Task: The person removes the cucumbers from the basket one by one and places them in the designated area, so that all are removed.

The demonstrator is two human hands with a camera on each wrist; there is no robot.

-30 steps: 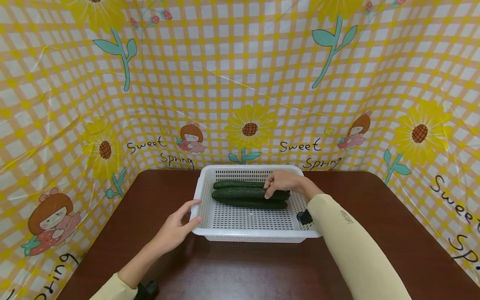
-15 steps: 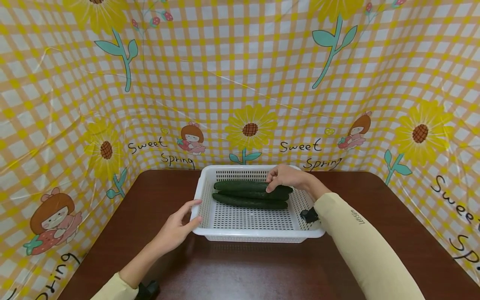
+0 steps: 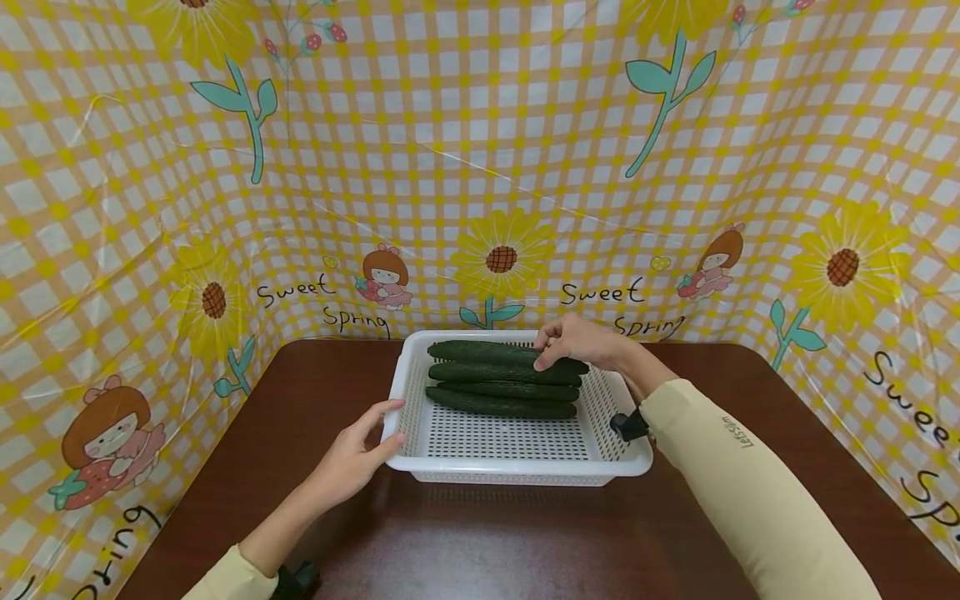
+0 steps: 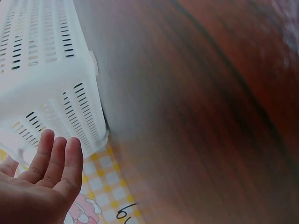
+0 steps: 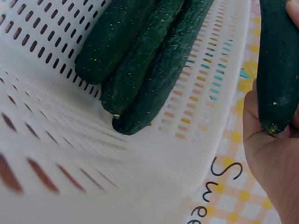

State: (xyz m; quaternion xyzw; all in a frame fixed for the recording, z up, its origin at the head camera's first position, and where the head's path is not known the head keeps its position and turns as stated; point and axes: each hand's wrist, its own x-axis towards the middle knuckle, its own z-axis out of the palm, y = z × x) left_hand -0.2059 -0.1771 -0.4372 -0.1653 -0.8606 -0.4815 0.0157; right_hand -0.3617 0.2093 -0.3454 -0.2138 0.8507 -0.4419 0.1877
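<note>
A white slotted plastic basket (image 3: 517,467) stands on the table with three dark green cucumbers (image 3: 502,407) lying side by side in it. My right hand (image 3: 581,343) pinches another cucumber (image 3: 480,353) near its right end, raised over the basket's far side. The right wrist view shows this held cucumber (image 5: 278,70) apart from the three in the basket. At the basket's left rim, my left hand (image 3: 348,457) holds on with thumb and index finger over the edge. In the left wrist view its other fingers (image 4: 72,158) extend loosely beside the basket's outer wall.
The dark brown table (image 3: 480,533) extends around the basket. A yellow checked cloth (image 3: 480,167) with sunflowers and cartoon figures hangs close behind the basket and along both sides. A black wrist camera (image 3: 628,426) on the right wrist overlaps the basket's right rim.
My right hand has lifted one cucumber up and away toward the basket's far rim, uncovering the three beneath. The left hand has stayed at the left rim.
</note>
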